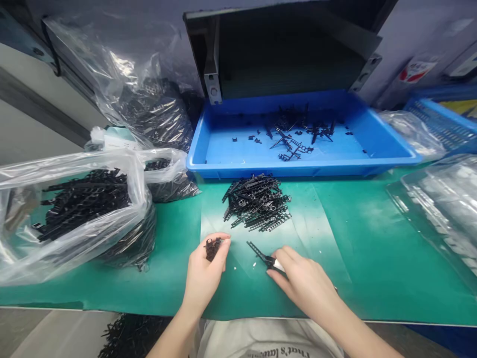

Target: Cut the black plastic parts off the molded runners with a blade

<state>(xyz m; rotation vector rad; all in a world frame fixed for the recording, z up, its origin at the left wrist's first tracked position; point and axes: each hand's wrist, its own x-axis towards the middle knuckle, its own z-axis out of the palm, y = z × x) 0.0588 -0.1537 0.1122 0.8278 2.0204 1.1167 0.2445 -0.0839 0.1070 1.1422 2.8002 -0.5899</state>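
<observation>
My left hand [205, 271] is closed around a small bundle of black plastic parts [213, 248], their ends showing between thumb and fingers. A black ladder-like plastic strip [257, 250] sticks out of my right hand [300, 276], pointing up and left. Something white [278, 266] shows between the right fingers beside the strip; its kind is unclear. Beyond both hands lies a heap of similar black slotted strips [257, 201]. White crumbs [254, 264] are scattered on the green mat [238, 298] between my hands.
Behind the heap stands a blue tray [305, 168] with black plastic pieces in it. Open clear bags [143, 199] of black parts stand on the left. Clear plastic trays [443, 209] with white items lie on the right. A dark shelf [290, 54] overhangs the blue tray.
</observation>
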